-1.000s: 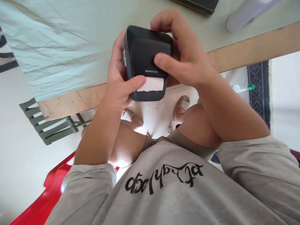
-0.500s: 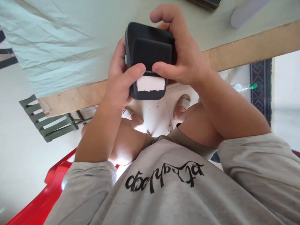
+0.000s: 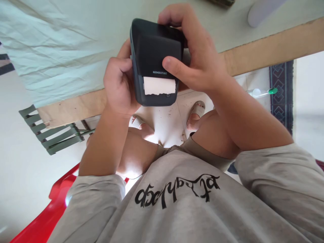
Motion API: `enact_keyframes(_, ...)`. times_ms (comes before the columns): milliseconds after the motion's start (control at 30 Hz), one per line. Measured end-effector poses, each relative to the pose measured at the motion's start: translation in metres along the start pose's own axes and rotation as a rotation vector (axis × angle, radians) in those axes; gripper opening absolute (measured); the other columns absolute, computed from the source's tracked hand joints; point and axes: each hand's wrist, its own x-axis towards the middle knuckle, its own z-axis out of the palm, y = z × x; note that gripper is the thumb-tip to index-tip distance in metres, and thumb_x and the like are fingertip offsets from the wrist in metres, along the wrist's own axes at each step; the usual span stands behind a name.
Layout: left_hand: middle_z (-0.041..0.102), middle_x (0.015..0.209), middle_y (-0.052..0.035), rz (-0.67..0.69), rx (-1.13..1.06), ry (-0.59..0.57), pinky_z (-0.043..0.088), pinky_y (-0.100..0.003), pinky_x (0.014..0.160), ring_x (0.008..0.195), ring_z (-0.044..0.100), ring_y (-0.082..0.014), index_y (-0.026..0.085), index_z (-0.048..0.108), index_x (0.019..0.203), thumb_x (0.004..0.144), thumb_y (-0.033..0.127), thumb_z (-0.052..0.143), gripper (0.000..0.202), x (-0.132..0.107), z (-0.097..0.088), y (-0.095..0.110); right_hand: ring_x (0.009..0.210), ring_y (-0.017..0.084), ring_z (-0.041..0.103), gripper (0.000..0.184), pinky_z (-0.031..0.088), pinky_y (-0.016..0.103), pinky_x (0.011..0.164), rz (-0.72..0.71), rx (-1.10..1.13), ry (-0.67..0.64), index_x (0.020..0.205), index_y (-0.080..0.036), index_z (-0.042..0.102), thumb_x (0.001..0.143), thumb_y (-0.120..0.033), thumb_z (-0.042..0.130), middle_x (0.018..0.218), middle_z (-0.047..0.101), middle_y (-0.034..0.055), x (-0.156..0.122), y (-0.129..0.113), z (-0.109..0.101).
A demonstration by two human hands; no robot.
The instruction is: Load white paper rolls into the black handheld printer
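Observation:
A small black label printer (image 3: 154, 50) is held up in front of me over the table's edge. A strip of white paper (image 3: 159, 85) sticks out of its slot near the lower end. My left hand (image 3: 118, 84) is curled around the printer's left side, fingers folded against it. My right hand (image 3: 194, 57) wraps over the printer's top and right side, with its thumb pressed on the front just above the paper.
A table (image 3: 265, 50) with a pale green cloth (image 3: 63, 44) runs behind the printer. A white object (image 3: 263, 10) lies at the top right. A green slatted chair (image 3: 50, 131) and a red chair (image 3: 45, 216) stand at the left. My knees and sandalled feet show below.
The printer has risen slightly and moved left. My left thumb has come off the printer's front and folded back against its side. My right thumb stays above the paper.

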Motion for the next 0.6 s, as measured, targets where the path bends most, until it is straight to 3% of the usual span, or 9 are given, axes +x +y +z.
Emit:
enact_keyframes(133,0.047,0.066,-0.0034,-0.04,-0.005,0.031,0.045,-0.027,0.071,0.068,0.053,-0.0165,0.017,0.06,0.08,0.074,0.007,0.028,0.033,-0.0001,0.0016,0.0027,0.103,0.007,0.045,0.05,0.041,0.024,0.096,-0.079,0.031,-0.024,0.119,-0.008,0.035,0.084,-0.043,0.033,0.115,0.045,0.0053,-0.0006,0.0028,0.0011)
enact_keyframes(267,0.046,0.067,-0.0026,-0.037,-0.012,0.044,0.044,-0.026,0.068,0.066,0.05,-0.0155,0.017,0.06,0.081,0.074,0.007,0.029,0.033,-0.0011,0.0018,0.0035,0.104,0.007,0.045,0.048,0.04,0.024,0.097,-0.058,0.042,-0.063,0.12,-0.009,0.034,0.084,-0.041,0.034,0.116,0.044,0.0062,-0.0004,0.0003,-0.0005)
enact_keyframes(467,0.046,0.065,-0.0023,0.044,-0.039,0.058,0.041,-0.023,0.062,0.064,0.043,-0.0128,0.013,0.06,0.081,0.071,0.004,0.034,0.029,0.0007,-0.0023,-0.0003,0.119,0.007,0.039,0.055,0.036,0.023,0.106,-0.095,0.073,-0.125,0.124,-0.013,0.028,0.08,-0.047,0.037,0.127,0.037,0.0057,0.0029,0.004,-0.0012)
enact_keyframes(600,0.047,0.067,-0.0032,0.001,-0.014,0.049,0.044,-0.025,0.073,0.069,0.047,-0.0142,0.016,0.06,0.08,0.071,0.005,0.032,0.031,0.0017,-0.0031,0.0011,0.121,0.007,0.039,0.066,0.036,0.021,0.107,-0.133,0.014,-0.141,0.124,-0.015,0.028,0.074,-0.053,0.046,0.129,0.036,0.0059,0.0037,0.0038,-0.0064)
